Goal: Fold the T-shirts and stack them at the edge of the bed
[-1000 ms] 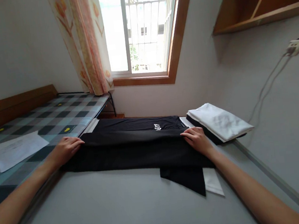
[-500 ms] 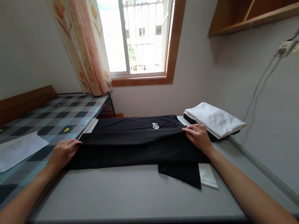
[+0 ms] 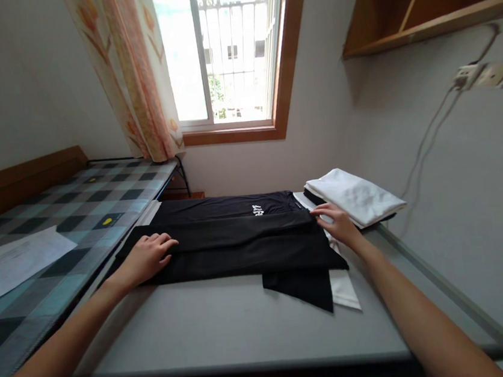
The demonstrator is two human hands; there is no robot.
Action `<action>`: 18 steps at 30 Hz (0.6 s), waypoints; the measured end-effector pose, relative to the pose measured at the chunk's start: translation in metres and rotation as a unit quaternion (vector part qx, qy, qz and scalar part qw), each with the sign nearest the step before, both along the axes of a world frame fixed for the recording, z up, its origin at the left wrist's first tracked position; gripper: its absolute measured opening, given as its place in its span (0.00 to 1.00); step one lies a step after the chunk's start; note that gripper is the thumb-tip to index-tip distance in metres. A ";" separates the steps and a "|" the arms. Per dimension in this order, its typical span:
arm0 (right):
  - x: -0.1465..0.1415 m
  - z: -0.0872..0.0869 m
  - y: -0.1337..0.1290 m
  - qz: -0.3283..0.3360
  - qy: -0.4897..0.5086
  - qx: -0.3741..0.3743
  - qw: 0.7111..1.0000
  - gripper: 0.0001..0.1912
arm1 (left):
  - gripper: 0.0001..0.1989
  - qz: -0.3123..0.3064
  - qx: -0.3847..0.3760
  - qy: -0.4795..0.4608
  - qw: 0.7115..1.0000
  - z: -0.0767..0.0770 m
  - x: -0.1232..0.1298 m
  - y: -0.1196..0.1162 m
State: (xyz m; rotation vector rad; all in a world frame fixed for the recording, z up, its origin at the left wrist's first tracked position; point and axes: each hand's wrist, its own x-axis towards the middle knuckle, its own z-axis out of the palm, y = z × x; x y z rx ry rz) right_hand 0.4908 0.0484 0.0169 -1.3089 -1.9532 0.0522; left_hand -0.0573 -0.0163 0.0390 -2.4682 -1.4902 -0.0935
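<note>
A black T-shirt (image 3: 223, 261) with white lettering lies sideways across the grey table, its near side folded over in a long band. One black sleeve (image 3: 302, 288) sticks out toward me. White cloth (image 3: 345, 290) shows from beneath it at the right and at the far left corner. My left hand (image 3: 146, 255) rests on the left part of the folded band, palm down, fingers loosely apart. At the band's right end, my right hand (image 3: 335, 222) has its fingertips on the shirt's edge, seemingly pinching it; the fingertips are small in view.
A folded white garment (image 3: 355, 196) lies on dark cloth at the table's (image 3: 204, 327) back right. To the left stands a bed with a checked mattress (image 3: 111, 192) and paper sheets (image 3: 27, 259). Ahead are a curtain (image 3: 134, 75) and window; a wooden shelf (image 3: 437, 25) hangs upper right.
My left hand has let go of the shirt's left edge and moved right onto the folded band. My right hand stays at the right edge. The view has shifted slightly.
</note>
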 end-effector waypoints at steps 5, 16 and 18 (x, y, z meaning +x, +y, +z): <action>-0.001 0.032 0.005 -0.122 0.173 0.053 0.976 0.14 | 0.13 -0.096 0.002 -0.051 0.994 -0.004 0.079 0.005; -0.042 -0.010 -0.007 -0.071 -0.137 -0.083 0.985 0.18 | 0.09 -0.133 0.074 -0.032 0.988 -0.019 0.163 0.017; -0.040 -0.011 -0.011 -0.079 -0.170 -0.084 0.979 0.19 | 0.10 -0.136 0.088 -0.031 0.986 -0.022 0.163 0.017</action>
